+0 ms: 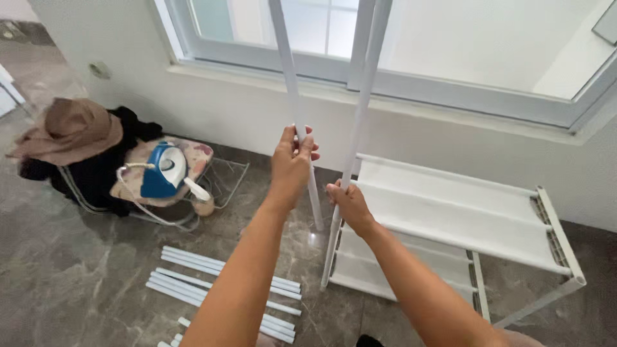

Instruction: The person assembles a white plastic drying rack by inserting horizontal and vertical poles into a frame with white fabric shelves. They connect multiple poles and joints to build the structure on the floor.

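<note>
- Far left, on the floor (71, 257): a brown hat (71, 132) sits on dark clothes (96, 170), near the wall.
- Just right of them, a blue-and-white iron (162, 168) rests on a small padded board (193, 157) with a wire frame; its cord loops onto the floor.
- Bottom centre-left: a bundle of loose white tubes (218, 283) lies flat in rough rows, not yet fitted to anything. The lowest ones run off the bottom edge of the view, so no count is possible.
- Left hand (290, 160): closed in a full wrap around a tall white pole (292, 83) that stands tilted, its foot on the floor.
- Right hand (347, 202): closed around a second white pole (367, 77), low on its length, beside the rack's left front corner.
- Right: a white rack (463, 212) under the window (398, 38), two fabric shelves already in place on the frame.
- Judged progress: the lower tiers look built; uprights are in hand, and the loose tubes suggest a good share is left.
- Hard to tell: both pole tops leave the view, and a third pole edge seems to overlap the second. Whether the second pole's foot is seated in the rack corner cannot be made out.
</note>
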